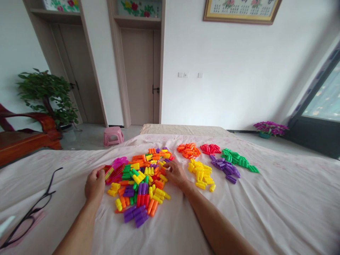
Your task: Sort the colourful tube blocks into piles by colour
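Five single-colour groups of finger-shaped plastic pieces lie from one to three o'clock of the mixed pile (pixel 143 189): orange (pixel 189 151), red (pixel 210 148), green (pixel 239 160), purple (pixel 225 168) and yellow (pixel 201 173). The left hand (pixel 95 185) curls at the pile's nine o'clock, beside red and magenta items (pixel 115 170); the right hand (pixel 175 173) bends its fingers over the two-o'clock edge. I cannot tell whether either grasps anything. Black-framed eyeglasses (pixel 33 211) lie toward eight o'clock.
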### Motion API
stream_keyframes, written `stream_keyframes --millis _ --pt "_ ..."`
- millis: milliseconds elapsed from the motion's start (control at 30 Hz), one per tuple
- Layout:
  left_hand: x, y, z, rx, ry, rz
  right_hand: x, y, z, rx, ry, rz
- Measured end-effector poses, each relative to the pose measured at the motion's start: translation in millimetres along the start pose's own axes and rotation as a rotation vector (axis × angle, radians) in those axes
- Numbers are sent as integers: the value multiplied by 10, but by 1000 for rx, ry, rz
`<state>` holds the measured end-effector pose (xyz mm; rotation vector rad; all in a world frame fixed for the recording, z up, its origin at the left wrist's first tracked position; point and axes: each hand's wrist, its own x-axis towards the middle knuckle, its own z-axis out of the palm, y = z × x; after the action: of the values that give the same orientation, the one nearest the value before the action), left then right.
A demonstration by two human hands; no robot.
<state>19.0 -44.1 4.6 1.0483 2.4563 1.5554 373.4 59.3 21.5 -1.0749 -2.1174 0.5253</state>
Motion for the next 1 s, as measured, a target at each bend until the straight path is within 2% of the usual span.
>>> stream_keyframes --millis 133,333,600,767,900,1000 --pt "7 -2 -3 12 -4 4 -20 -16 -33 -101 -100 -5" --pt "4 0 -17 30 -14 3 -26 -75 -75 -190 -134 -3" --pt "9 -8 -31 40 -55 -1 -23 -83 -91 -210 -114 40" --pt "49 -46 -14 55 -62 -19 29 -83 -188 -237 -172 28" --pt "68 -77 -7 84 -65 -22 82 -14 -309 -145 -201 56" --pt "49 -46 -21 97 -65 -34 115 88 -399 -32 -129 132"
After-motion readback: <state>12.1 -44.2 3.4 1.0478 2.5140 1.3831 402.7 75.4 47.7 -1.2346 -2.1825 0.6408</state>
